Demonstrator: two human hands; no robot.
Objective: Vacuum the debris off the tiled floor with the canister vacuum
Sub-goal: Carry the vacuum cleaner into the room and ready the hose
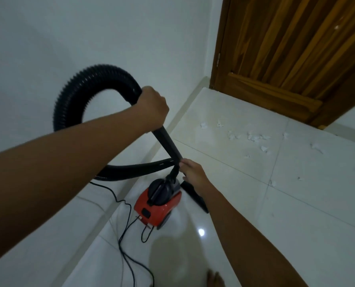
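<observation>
A small red and black canister vacuum (160, 206) sits on the glossy white tiled floor (296, 214) near the wall. Its black ribbed hose (77, 94) loops up high and back down to the canister. My left hand (151, 107) is shut on the upper end of the black wand (168, 141), where the hose joins it. My right hand (193, 172) grips the wand's lower end just above the canister. A flat black floor nozzle (195, 196) lies on the tiles right of the canister. White paper scraps (255, 138) are scattered across the tiles in front of the door.
A white wall (69, 38) runs along the left with a pale tiled skirting. A brown wooden door (286, 59) stands at the back right. The thin black power cord (124, 235) trails over the floor toward me. A bare foot (214, 279) shows at the bottom edge.
</observation>
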